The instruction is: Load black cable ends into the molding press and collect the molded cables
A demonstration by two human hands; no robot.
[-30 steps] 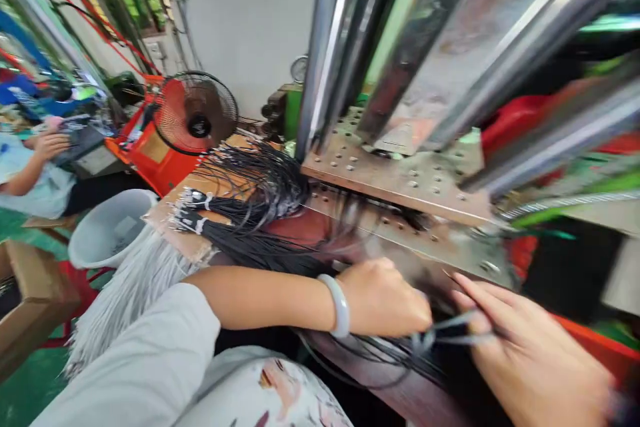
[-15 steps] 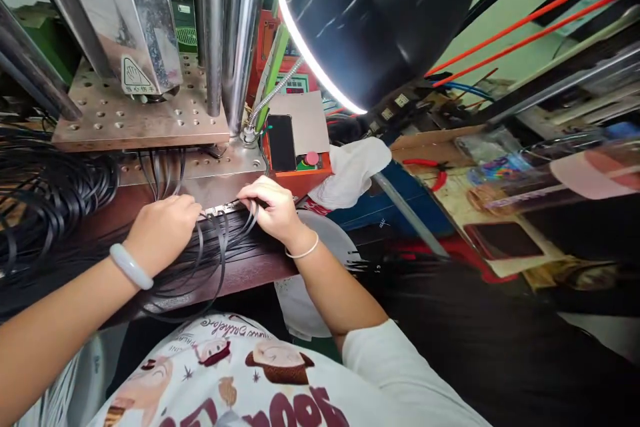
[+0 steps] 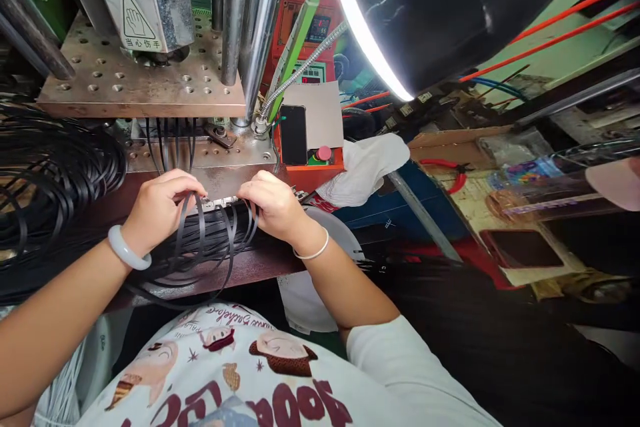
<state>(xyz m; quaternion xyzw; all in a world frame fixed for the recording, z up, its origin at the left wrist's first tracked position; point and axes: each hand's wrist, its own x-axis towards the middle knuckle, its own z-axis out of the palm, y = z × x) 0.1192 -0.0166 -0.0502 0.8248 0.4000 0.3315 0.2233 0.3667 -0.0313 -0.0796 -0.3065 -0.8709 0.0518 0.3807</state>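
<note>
My left hand (image 3: 163,207) pinches a black flat cable (image 3: 181,230) at the left end of a narrow metal strip (image 3: 220,203). Several more black cables loop down from this strip toward me. At its right end my right hand (image 3: 270,203) is closed, thumb and fingertips pressed together by the strip and the rightmost cables (image 3: 253,217); what exactly lies between those fingertips is hidden. Behind the hands, other black cables (image 3: 170,140) run under the perforated press plate (image 3: 150,93).
A big bundle of black cables (image 3: 85,160) lies at left. Steel press columns (image 3: 233,20) rise behind. A black lamp (image 3: 440,7) hangs close at upper right. An orange control box (image 3: 320,177) carries a phone (image 3: 293,137) and a red button (image 3: 324,153). A white cloth (image 3: 373,170) hangs beside it.
My left hand has opened out its grip posture and now shows a cable loop pinched at the strip's left end. My right hand stays at the right end. The head view has shifted slightly.
</note>
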